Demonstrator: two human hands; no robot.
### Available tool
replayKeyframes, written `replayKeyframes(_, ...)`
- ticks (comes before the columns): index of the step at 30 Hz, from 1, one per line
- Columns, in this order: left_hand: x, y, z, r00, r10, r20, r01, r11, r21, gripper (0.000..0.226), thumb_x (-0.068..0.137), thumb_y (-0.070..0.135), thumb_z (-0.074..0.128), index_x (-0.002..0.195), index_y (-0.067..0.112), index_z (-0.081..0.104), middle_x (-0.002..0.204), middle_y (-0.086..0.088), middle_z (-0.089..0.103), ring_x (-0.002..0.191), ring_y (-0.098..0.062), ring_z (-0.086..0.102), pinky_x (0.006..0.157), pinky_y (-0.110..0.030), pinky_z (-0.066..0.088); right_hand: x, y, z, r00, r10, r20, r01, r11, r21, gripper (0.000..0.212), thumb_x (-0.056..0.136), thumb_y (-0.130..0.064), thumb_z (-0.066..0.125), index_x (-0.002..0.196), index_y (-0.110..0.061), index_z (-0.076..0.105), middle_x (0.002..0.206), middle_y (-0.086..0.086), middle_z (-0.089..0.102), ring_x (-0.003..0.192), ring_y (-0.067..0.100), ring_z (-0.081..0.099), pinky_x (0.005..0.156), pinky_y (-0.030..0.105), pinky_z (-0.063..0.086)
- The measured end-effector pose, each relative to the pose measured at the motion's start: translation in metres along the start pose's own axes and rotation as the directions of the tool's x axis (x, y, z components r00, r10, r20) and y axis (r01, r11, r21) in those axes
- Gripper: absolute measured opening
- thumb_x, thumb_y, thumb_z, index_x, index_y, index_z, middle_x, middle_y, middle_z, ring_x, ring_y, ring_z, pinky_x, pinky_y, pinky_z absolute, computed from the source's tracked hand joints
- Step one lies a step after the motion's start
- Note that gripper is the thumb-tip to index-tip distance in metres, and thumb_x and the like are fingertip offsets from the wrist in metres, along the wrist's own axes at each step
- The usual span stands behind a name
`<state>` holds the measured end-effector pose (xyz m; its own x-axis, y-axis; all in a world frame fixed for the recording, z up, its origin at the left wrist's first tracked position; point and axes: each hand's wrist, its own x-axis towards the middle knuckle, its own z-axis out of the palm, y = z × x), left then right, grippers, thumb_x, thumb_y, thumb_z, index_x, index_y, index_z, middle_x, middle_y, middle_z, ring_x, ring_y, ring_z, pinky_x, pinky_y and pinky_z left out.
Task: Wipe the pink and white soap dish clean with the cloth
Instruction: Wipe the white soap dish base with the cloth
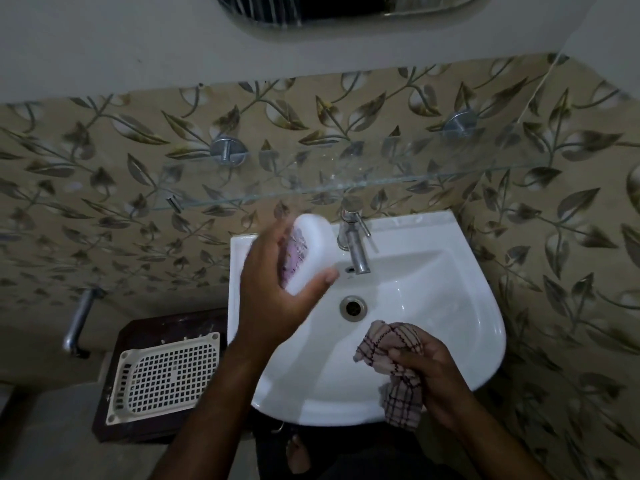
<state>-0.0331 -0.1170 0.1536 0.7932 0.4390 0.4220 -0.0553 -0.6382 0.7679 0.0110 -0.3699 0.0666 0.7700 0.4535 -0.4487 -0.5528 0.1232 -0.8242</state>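
The person's left hand [273, 289] holds the pink and white soap dish [310, 252] up over the back left part of the white sink [478, 327], just beside the tap [355, 244]. The fingers [325, 277] are curled round the dish, thumb under its lower edge and the rest wrapped across the pink inner side, so the hold looks light rather than firm. The dish is tilted on edge and somewhat blurred, which suggests it is in motion. The right hand [433, 372] is closed on the checked cloth [394, 362] over the front of the sink, well apart from the dish; part of the cloth is bunched above the fist and part hangs below it.

The main risk is the dish slipping. It looks smooth, may be wet or soapy, and is pinched by one hand at an angle; pressing the cloth against it could push it out of the grip and into the basin or against the tap. The fingers covering the pink side would also block the cloth from that face, leaving it unwiped unless the hold shifts. The loose tail of cloth could drag in the basin near the drain [353, 307] and pick up dirt or water.
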Motion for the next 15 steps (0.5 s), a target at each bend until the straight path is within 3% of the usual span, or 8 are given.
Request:
replayKeyframes(3,-0.031,-0.057,0.031,0.933,-0.201,0.299,0.087,0.931,0.354,0.095,0.074,0.08,0.065,0.148,0.023,0.049,0.136,0.0,0.064,0.123,-0.024,0.06,0.098,-0.042,0.048,-0.001,0.002,-0.001,0.999,-0.019,0.039,0.023,0.994,-0.11,0.045,0.068,-0.003,0.072,0.113,-0.001,0.07,0.109,0.018,0.077,0.099,0.035,0.074,0.077,0.033,0.062)
replayKeyframes(5,-0.055,-0.075,0.041,0.891,-0.277,0.361,0.118,0.906,0.406,0.1,0.07,0.085,0.06,0.151,0.028,0.046,0.132,0.002,0.066,0.119,-0.026,0.062,0.094,-0.045,0.047,-0.003,0.006,0.0,0.995,-0.003,0.099,0.021,0.984,-0.175,0.047,0.071,-0.001,0.071,0.118,0.0,0.068,0.118,0.014,0.076,0.107,0.033,0.073,0.087,0.035,0.061)
replayKeyframes(8,-0.051,-0.056,0.035,0.956,-0.089,0.279,0.012,0.964,0.266,0.088,0.08,0.077,0.063,0.154,0.036,0.04,0.131,0.007,0.061,0.117,-0.018,0.058,0.093,-0.045,0.049,-0.004,0.007,0.002,0.998,-0.01,0.059,0.026,0.96,-0.279,0.042,0.07,-0.003,0.069,0.112,-0.002,0.068,0.111,0.012,0.078,0.103,0.03,0.075,0.087,0.039,0.061)
replayKeyframes(11,-0.033,-0.016,0.02,0.989,0.089,0.12,-0.099,0.992,0.08,0.075,0.086,0.071,0.063,0.151,0.039,0.043,0.135,0.002,0.058,0.123,-0.008,0.052,0.098,-0.033,0.045,-0.002,0.009,0.003,0.998,-0.042,-0.05,0.019,0.921,-0.389,0.039,0.069,-0.007,0.072,0.107,-0.015,0.066,0.096,0.005,0.078,0.094,0.025,0.074,0.08,0.032,0.06)
replayKeyframes(13,-0.029,-0.006,0.021,0.993,0.104,0.062,-0.106,0.994,0.033,0.07,0.088,0.069,0.061,0.15,0.039,0.046,0.134,-0.002,0.056,0.123,-0.005,0.051,0.099,-0.028,0.042,0.001,0.01,0.004,0.993,-0.039,-0.109,-0.011,0.906,-0.423,0.03,0.078,0.002,0.072,0.102,-0.016,0.065,0.091,0.007,0.076,0.089,0.026,0.073,0.075,0.032,0.058)
replayKeyframes(15,-0.039,-0.025,0.037,0.991,0.025,0.135,-0.044,0.989,0.142,0.07,0.089,0.073,0.056,0.15,0.04,0.044,0.133,-0.003,0.057,0.121,-0.016,0.055,0.096,-0.034,0.046,0.004,0.011,0.006,0.986,-0.034,-0.165,-0.044,0.892,-0.449,0.022,0.082,0.009,0.068,0.095,-0.008,0.065,0.087,0.013,0.075,0.086,0.033,0.072,0.071,0.036,0.058)
